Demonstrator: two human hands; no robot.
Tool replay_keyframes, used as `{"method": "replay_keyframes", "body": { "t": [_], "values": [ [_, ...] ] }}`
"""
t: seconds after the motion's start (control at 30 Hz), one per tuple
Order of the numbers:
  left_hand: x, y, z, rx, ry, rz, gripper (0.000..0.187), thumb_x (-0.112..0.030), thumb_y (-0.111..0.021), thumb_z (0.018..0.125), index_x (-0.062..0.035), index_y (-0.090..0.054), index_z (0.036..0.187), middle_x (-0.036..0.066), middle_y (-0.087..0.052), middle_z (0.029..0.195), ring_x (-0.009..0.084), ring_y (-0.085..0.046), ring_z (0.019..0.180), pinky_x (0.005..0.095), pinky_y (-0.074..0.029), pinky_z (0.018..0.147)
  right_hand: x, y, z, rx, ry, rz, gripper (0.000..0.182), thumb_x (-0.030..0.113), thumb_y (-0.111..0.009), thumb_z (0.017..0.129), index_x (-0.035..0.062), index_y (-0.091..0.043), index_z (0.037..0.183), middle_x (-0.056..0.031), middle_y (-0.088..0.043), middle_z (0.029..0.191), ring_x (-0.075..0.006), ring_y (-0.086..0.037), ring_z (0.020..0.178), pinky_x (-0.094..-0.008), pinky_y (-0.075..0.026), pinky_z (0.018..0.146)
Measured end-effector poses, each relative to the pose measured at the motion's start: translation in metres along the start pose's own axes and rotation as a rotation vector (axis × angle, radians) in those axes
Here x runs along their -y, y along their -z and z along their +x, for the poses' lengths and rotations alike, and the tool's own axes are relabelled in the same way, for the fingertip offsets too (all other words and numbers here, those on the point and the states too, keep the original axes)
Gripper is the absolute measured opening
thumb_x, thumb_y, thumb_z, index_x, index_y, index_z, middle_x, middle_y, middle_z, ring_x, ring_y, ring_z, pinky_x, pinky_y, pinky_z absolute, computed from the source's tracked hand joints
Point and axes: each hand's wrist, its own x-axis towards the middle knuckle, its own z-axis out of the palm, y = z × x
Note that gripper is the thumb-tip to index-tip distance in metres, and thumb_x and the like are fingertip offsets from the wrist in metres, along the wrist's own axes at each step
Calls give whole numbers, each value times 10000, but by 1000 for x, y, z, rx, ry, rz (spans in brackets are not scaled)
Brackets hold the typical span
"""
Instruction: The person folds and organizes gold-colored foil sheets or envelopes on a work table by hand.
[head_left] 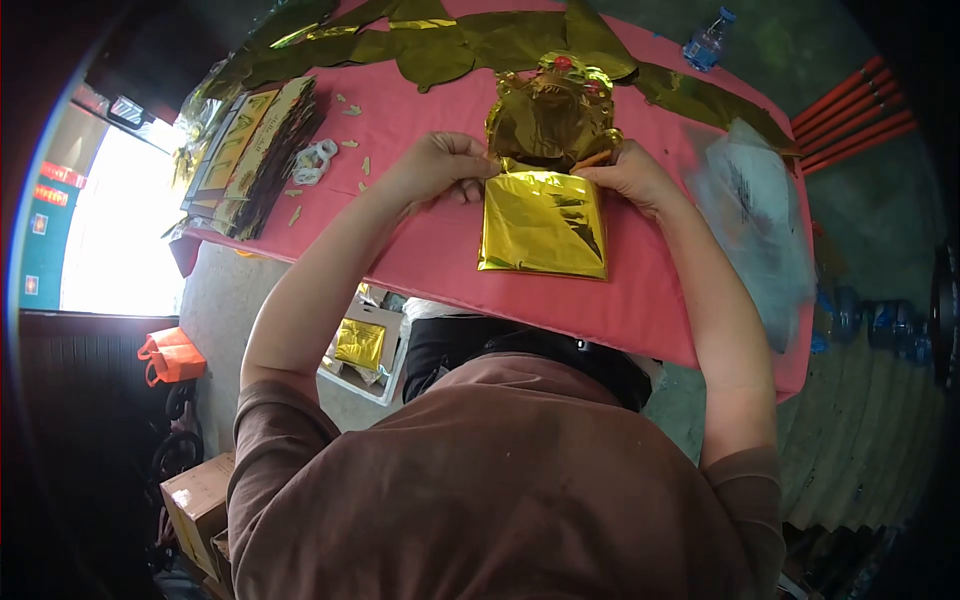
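In front of me on the table lies a shiny gold foil piece [543, 225], its lower part a flat, smooth square. Behind that square its upper part [550, 120] is crinkled, with an uneven outline and a red spot near the top. My left hand [445, 168] is closed, thumb and fingers pinching the foil at the left end of the crease between the two parts. At the right end of this crease, my right hand [630, 177] also pinches the foil. Both forearms reach over the near table edge.
A pink cloth covers the table [420, 245]. Dark gold foil sheets [470, 45] run along its far side. Stacked printed packs [250, 150] and a white tangled bundle [315, 160] lie left, clear plastic bags [755, 210] right, a bottle [706, 42] far right.
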Motion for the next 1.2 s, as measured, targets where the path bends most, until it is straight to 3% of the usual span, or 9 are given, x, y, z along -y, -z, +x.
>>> {"method": "replay_keyframes", "body": {
  "t": [0.07,0.1,0.17,0.27,0.53,0.6,0.73,1.03,1.2],
  "values": [
    [0,0,0,-10,-9,46,86,-104,-655,815,-33,-612,837,8,-595,629,55,-541,478,163,-411,395,5,0,-3,-12,-74,-72,205,157,-696,768,34,-645,924,-4,-634,763,-45,-529,608,-179,-401,535],
    [0,0,0,-20,-18,91,87,-102,-656,814,-31,-611,836,10,-598,635,53,-541,476,164,-412,396,4,1,-2,-12,-75,-71,205,157,-696,768,34,-645,924,-4,-634,763,-45,-529,608,-179,-401,535],
    [-1,-2,-2,-36,-18,97,89,-104,-658,812,-31,-612,835,10,-598,633,52,-542,477,164,-411,394,2,4,1,33,-99,96,171,203,-683,791,70,-641,890,37,-606,720,-2,-453,530,-145,-308,455],
    [0,-2,-1,-53,-19,105,90,-103,-661,808,-32,-612,834,10,-599,631,51,-544,479,164,-412,394,9,5,-5,50,-147,158,143,206,-677,802,85,-633,863,47,-607,715,4,-447,506,-129,-291,427],
    [-4,5,2,-5,59,115,103,-109,-652,813,-22,-618,855,19,-615,658,57,-558,489,159,-416,391,0,2,-2,-4,-113,74,119,152,-679,787,51,-654,845,17,-613,680,-15,-459,479,-147,-297,394],
    [-2,14,7,96,114,-29,129,-114,-654,810,-3,-609,858,43,-632,706,93,-605,528,175,-468,436,0,2,-2,-1,-102,84,117,142,-678,785,43,-658,845,12,-612,670,-18,-462,477,-150,-300,391],
    [-6,10,8,93,130,4,143,-123,-648,816,5,-609,867,54,-636,712,103,-612,526,181,-494,449,-2,2,-1,-3,-88,53,116,127,-681,779,42,-663,856,9,-612,664,-20,-469,480,-151,-310,393],
    [-6,8,10,47,54,124,129,-116,-636,824,9,-607,836,61,-635,706,112,-624,532,196,-511,465,0,4,-2,15,-100,36,119,139,-683,783,37,-654,837,9,-605,649,-21,-474,475,-148,-315,389],
    [-4,5,8,21,-22,249,110,-110,-622,831,-17,-614,773,33,-618,648,86,-603,511,183,-459,431,4,6,0,10,-140,133,123,144,-673,799,35,-619,817,7,-589,626,-17,-478,460,-149,-318,373]
  ]
}}
